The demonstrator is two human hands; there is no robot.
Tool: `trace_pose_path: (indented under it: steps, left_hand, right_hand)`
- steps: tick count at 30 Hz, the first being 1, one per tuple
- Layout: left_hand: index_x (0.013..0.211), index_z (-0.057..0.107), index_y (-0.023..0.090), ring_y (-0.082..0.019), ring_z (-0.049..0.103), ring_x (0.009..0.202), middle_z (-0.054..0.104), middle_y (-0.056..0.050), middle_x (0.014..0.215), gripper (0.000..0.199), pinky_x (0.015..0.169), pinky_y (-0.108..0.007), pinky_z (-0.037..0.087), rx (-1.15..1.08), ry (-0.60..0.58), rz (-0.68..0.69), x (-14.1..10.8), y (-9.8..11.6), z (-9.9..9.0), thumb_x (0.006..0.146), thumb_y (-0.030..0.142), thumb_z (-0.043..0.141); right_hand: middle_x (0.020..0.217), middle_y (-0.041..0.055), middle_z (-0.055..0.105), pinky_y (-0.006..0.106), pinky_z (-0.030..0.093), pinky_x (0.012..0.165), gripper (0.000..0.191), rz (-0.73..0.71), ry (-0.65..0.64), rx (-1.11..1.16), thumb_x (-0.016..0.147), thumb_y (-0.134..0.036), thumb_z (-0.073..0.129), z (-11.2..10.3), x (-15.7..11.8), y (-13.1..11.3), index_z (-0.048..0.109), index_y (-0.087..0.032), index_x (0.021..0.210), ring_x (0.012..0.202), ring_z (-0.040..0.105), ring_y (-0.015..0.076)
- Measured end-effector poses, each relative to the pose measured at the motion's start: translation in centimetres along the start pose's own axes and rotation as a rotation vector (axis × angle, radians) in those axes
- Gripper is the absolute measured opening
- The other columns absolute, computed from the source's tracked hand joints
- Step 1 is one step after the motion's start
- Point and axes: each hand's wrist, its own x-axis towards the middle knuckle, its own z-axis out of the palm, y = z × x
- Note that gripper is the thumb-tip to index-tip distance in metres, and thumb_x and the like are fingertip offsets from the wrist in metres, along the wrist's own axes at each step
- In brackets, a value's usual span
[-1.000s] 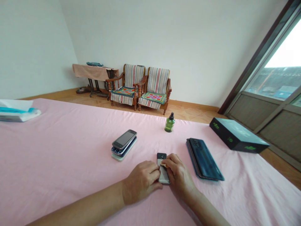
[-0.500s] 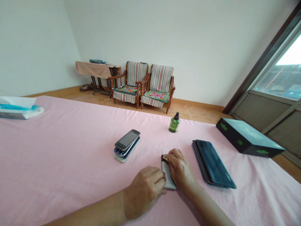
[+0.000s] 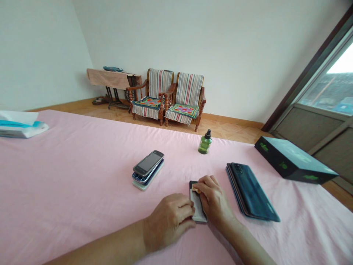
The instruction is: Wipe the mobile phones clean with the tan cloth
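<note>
A slim phone (image 3: 197, 206) with a silvery-grey face and a dark top end lies flat on the pink cloth (image 3: 91, 176). My left hand (image 3: 171, 221) is closed along its left edge, fingertips and thumb at the side. Over the phone's upper right part bends my right hand (image 3: 216, 202), pinching a small yellowish-tan wad (image 3: 195, 188), perhaps a folded cloth, against the surface. My right fingers hide part of the phone. Left of my hands is a stack of several phones (image 3: 149, 167); another stack of larger phones (image 3: 252, 193) lies to the right.
A green spray bottle (image 3: 204, 143) stands upright beyond my hands. A black box (image 3: 295, 162) sits at the right edge of the covered surface, and a white and blue packet (image 3: 22, 127) at the far left. Two wooden chairs (image 3: 183, 97) stand by the wall.
The wad under my right fingers has slid slightly down the phone. My left hand keeps its place at the phone's edge. The view has shifted a little.
</note>
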Motion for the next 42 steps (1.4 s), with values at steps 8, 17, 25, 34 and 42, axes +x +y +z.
trace_pose_path:
  steps: [8,17,25,34,42]
  left_hand:
    - [0.089,0.065,0.017,-0.018,0.062,0.089,0.067,-0.004,0.094,0.011,0.080,-0.028,0.048,-0.076,0.015,0.003,0.2,-0.1,-0.3,0.093,0.026,0.061]
    - [0.085,0.064,0.017,-0.019,0.064,0.087,0.068,-0.003,0.092,0.010,0.079,-0.029,0.049,0.000,-0.006,-0.013,0.1,-0.1,-0.2,0.088,0.026,0.068]
    - [0.089,0.065,0.017,-0.018,0.063,0.088,0.068,-0.004,0.095,0.009,0.079,-0.029,0.049,-0.034,0.027,0.010,0.1,0.0,-0.2,0.091,0.026,0.065]
    - [0.085,0.064,0.016,-0.019,0.060,0.090,0.067,-0.004,0.092,0.006,0.082,-0.029,0.048,-0.050,0.043,0.014,0.4,0.3,-0.3,0.087,0.020,0.068]
    - [0.084,0.063,0.016,-0.020,0.060,0.089,0.066,-0.003,0.091,0.008,0.082,-0.029,0.048,-0.027,0.026,-0.005,0.4,0.3,-0.2,0.084,0.019,0.071]
  right_hand:
    - [0.084,0.0081,0.057,0.034,0.046,0.071,0.032,0.024,0.085,-0.008,0.085,0.000,0.045,0.7,0.2,0.3,0.070,-0.020,0.087,0.083,0.049,0.0221]
    - [0.083,0.0078,0.057,0.033,0.044,0.070,0.027,0.022,-0.024,0.056,0.079,0.001,0.046,-0.4,-0.4,-0.8,0.066,-0.017,0.082,0.082,0.050,0.0217]
    - [0.078,0.0044,0.059,0.031,0.042,0.068,0.024,0.142,0.148,0.096,0.080,-0.004,0.047,-0.3,-0.5,1.2,0.066,-0.019,0.080,0.078,0.054,0.0195]
    - [0.083,0.0082,0.059,0.034,0.043,0.071,0.028,0.057,0.108,0.046,0.082,-0.001,0.046,0.7,0.0,0.4,0.069,-0.017,0.084,0.082,0.051,0.0223]
    - [0.085,0.0095,0.060,0.034,0.044,0.071,0.031,0.042,0.032,0.089,0.083,0.000,0.044,1.1,0.6,-0.3,0.071,-0.015,0.090,0.082,0.049,0.0223]
